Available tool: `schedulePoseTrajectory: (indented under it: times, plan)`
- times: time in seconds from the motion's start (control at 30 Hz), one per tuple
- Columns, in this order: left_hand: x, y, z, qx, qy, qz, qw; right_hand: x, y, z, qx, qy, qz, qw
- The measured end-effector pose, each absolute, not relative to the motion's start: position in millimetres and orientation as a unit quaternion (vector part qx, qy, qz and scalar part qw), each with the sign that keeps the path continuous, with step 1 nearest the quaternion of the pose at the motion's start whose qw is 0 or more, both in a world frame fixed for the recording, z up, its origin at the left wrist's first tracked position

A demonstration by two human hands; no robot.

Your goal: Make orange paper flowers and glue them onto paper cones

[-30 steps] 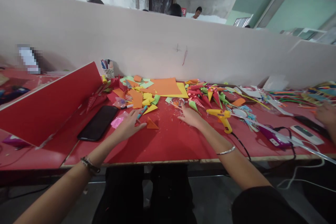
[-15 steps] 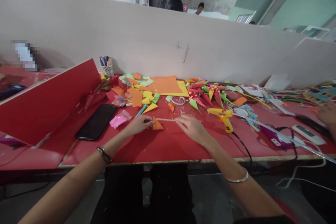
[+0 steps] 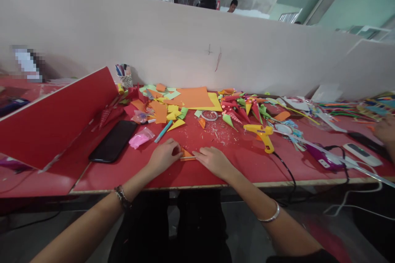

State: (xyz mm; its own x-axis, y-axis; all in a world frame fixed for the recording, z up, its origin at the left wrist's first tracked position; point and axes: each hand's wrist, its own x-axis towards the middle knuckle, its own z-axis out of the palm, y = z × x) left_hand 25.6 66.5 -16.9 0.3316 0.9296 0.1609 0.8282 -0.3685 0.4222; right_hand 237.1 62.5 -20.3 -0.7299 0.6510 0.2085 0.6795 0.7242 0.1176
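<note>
A thin, pale stick (image 3: 189, 158) lies low over the red tabletop, along the near edge of a small orange paper piece (image 3: 184, 153). My left hand (image 3: 164, 155) has its fingers closed at the stick's left end, by the paper. At the other end, the fingertips of my right hand (image 3: 214, 162) are pinched on the stick. Part of the paper is hidden behind my left fingers. Beyond my left hand lie a blue marker (image 3: 163, 131) and a pink bag (image 3: 141, 138).
A yellow glue gun (image 3: 261, 134) with a black cord lies to the right. A black phone (image 3: 113, 141) and an upright red board (image 3: 61, 119) are at left. Paper sheets (image 3: 196, 98) and paper cones (image 3: 237, 109) cover the back. Another person's hand (image 3: 386, 131) shows far right.
Both hands have come closer to the table's front edge, bringing the stick down to the near edge of the orange paper. My right hand has shifted slightly left.
</note>
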Motion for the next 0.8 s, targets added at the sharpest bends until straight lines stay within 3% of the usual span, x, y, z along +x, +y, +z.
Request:
schedulePoseTrajectory:
  times: [0.1, 0.23, 0.53, 0.8]
  plan:
    - [31, 62, -13, 0.860, 0.472, 0.183, 0.061, 236, 63, -21, -0.350, -0.929, -0.102, 0.067]
    - [36, 59, -9, 0.930, 0.349, 0.108, 0.046, 236, 63, -21, -0.347, -0.931, -0.087, 0.073]
    - [31, 60, -16, 0.917, 0.378, 0.117, 0.042, 229, 62, -18, -0.362, -0.894, 0.172, 0.202]
    - [29, 61, -20, 0.919, 0.379, 0.105, -0.006, 216, 67, -18, -0.363, -0.897, 0.154, 0.198]
